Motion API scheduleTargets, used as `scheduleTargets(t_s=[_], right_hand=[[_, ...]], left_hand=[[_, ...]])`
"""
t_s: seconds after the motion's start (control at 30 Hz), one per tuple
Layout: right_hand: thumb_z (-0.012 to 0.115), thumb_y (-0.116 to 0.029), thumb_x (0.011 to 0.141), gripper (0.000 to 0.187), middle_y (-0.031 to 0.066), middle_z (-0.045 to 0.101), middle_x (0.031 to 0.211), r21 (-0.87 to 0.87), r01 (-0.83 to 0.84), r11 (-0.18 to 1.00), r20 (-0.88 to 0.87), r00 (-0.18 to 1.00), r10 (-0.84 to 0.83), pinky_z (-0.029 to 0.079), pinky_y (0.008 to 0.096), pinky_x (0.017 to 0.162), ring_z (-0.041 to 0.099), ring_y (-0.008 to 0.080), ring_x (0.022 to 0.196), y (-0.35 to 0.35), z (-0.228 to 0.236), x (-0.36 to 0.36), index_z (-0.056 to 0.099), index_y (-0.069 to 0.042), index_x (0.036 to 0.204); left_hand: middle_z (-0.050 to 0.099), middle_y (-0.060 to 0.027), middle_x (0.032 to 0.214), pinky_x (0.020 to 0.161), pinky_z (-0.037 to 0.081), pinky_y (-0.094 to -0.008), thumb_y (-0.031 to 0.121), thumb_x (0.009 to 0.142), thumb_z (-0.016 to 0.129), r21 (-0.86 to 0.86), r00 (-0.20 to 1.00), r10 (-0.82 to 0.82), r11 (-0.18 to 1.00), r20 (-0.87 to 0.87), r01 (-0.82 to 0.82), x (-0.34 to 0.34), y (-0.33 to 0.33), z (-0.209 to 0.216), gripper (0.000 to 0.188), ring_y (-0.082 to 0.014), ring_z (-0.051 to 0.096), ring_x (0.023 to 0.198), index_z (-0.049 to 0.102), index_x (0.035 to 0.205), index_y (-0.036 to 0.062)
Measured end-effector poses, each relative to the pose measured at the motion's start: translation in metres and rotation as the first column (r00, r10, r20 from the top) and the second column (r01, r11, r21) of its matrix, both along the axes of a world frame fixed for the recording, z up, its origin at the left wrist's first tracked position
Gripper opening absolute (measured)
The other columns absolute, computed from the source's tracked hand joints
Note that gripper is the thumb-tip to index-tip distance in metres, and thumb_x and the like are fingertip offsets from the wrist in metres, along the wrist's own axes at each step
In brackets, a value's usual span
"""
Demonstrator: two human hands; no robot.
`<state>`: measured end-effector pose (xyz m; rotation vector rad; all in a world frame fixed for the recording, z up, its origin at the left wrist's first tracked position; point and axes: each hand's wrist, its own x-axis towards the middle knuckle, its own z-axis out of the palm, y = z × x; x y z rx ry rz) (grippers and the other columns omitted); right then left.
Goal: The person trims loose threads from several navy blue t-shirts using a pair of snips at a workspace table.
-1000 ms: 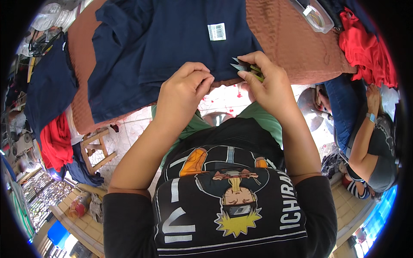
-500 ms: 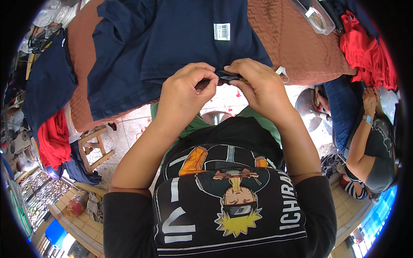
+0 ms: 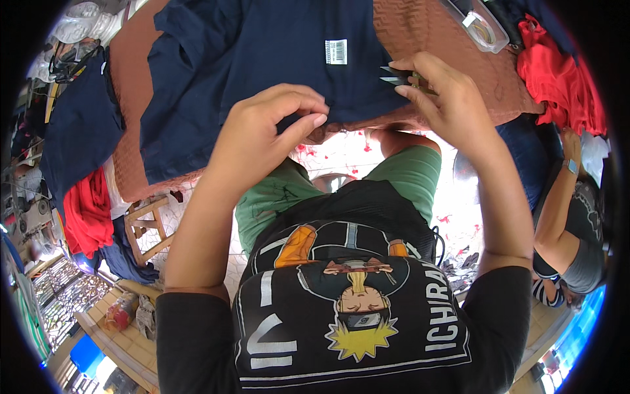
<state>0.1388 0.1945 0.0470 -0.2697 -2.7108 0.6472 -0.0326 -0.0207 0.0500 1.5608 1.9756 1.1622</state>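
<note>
A navy garment (image 3: pixel 275 59) with a white printed label (image 3: pixel 336 52) lies spread before me. My left hand (image 3: pixel 272 121) is at its near edge, thumb and forefinger bent together in a pinch on the cloth; the exact contact is partly hidden by the fingers. My right hand (image 3: pixel 446 95) holds a pair of small thread snips (image 3: pixel 397 76), their dark blades parted and pointing left over the right part of the garment. The blades stand apart from my left fingers.
A brown textured cover (image 3: pixel 453 79) lies under the garment. At the far right are a clear plastic container (image 3: pixel 489 33) and red cloth (image 3: pixel 551 72). Navy cloth (image 3: pixel 82 125) and more red cloth (image 3: pixel 88 210) hang left, near a wooden stool (image 3: pixel 147 230). Another person's arm (image 3: pixel 558 210) is at right.
My right hand has moved right and away from my left hand with the snips, whose blades now show plainly. My left hand has shifted slightly left. My knees are more visible.
</note>
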Motion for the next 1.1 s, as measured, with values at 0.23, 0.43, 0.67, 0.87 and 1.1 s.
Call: scheduleTargets(t_s=[0.23,0.43,0.67,0.87,1.1], right_hand=[[0.069,-0.011,0.084,0.024,0.0104,0.066,0.082,-0.199,0.103,0.975,0.112,0.990,-0.082,0.048,0.0314,0.065,0.060,0.0187,0.070,0.040,0.022,0.007,0.065,-0.006,0.107],[0.064,-0.002,0.088,0.017,0.0065,0.067,0.093,-0.526,-0.128,0.841,-0.029,0.991,0.132,0.050,0.0262,0.077,0.064,0.0112,0.086,-0.025,-0.026,-0.021,0.064,0.001,0.105],[0.064,-0.004,0.088,0.015,0.0077,0.069,0.089,-0.592,0.062,0.803,0.170,0.984,0.049,0.050,0.0279,0.077,0.065,0.0131,0.084,-0.034,-0.028,-0.025,0.065,0.001,0.102],[0.066,-0.007,0.085,0.016,0.0147,0.070,0.085,-0.530,-0.051,0.847,0.006,0.998,0.064,0.050,0.0358,0.067,0.068,0.0276,0.075,-0.037,-0.034,-0.026,0.065,-0.003,0.100],[0.068,-0.009,0.082,0.018,0.0166,0.068,0.083,-0.477,-0.046,0.878,0.070,0.994,0.090,0.050,0.0391,0.068,0.066,0.0331,0.075,-0.040,-0.027,-0.033,0.065,-0.004,0.100]], left_hand=[[0.066,-0.0057,0.108,0.067,0.051,-0.0249,0.008,0.079,0.076,-0.082,0.971,0.232,0.968,-0.064,-0.237,0.022,0.019,-0.048,0.027,-0.0141,0.064,0.076,0.070,0.105,0.0047],[0.069,-0.0055,0.092,0.064,0.050,-0.0264,0.012,0.083,0.072,-0.080,0.968,0.191,0.975,-0.162,-0.206,0.016,0.027,-0.046,0.016,-0.0140,0.065,0.072,0.070,0.097,0.0043],[0.069,-0.0088,0.077,0.063,0.051,-0.0274,0.014,0.091,0.065,-0.177,0.981,0.184,0.965,-0.069,-0.193,0.008,0.026,-0.037,0.012,-0.0151,0.068,0.070,0.065,0.094,0.0027],[0.069,-0.0086,0.079,0.063,0.051,-0.0270,0.013,0.093,0.061,-0.179,0.985,0.169,0.970,0.026,-0.162,0.004,0.026,-0.036,0.012,-0.0151,0.069,0.072,0.062,0.098,0.0025],[0.070,-0.0111,0.082,0.065,0.052,-0.0306,0.013,0.092,0.061,-0.258,0.986,0.120,0.955,-0.118,-0.147,0.005,0.028,-0.027,0.012,-0.0200,0.071,0.076,0.062,0.099,0.0020]])
